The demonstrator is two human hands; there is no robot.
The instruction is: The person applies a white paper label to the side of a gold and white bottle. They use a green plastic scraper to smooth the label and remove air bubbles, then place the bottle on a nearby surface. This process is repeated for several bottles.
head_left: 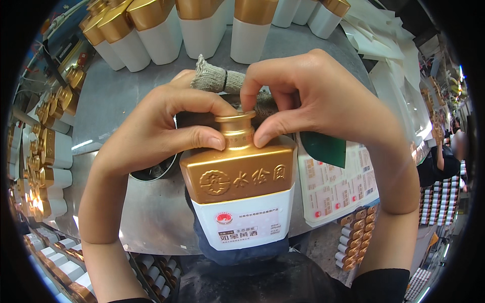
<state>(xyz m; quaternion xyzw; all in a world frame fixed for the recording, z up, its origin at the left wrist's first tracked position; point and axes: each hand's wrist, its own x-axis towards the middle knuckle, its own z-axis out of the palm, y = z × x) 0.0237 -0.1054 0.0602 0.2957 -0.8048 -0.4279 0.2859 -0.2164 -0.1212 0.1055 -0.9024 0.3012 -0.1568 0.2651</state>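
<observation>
A bottle (237, 177) with an embossed gold top and a white lower body tilts toward me at the front of the table, its printed label facing me. My left hand (166, 118) is closed at the left of its gold neck, thumb pressed to the neck and index finger at the rim. From the other side my right hand (303, 96) pinches the neck, thumb low and forefinger bent over the top. A thin strip with small print shows around the neck. Behind the neck lies a knitted grey cloth roll (222, 81) with a dark band. My other fingertips are partly hidden.
Several similar bottles (156, 38) stand along the far edge of the metal table (116, 96). Right of the bottle lie sticker sheets (338, 187) and a dark green piece (323, 149). More bottles (53, 146) line the left. A co-worker (439, 156) is at far right.
</observation>
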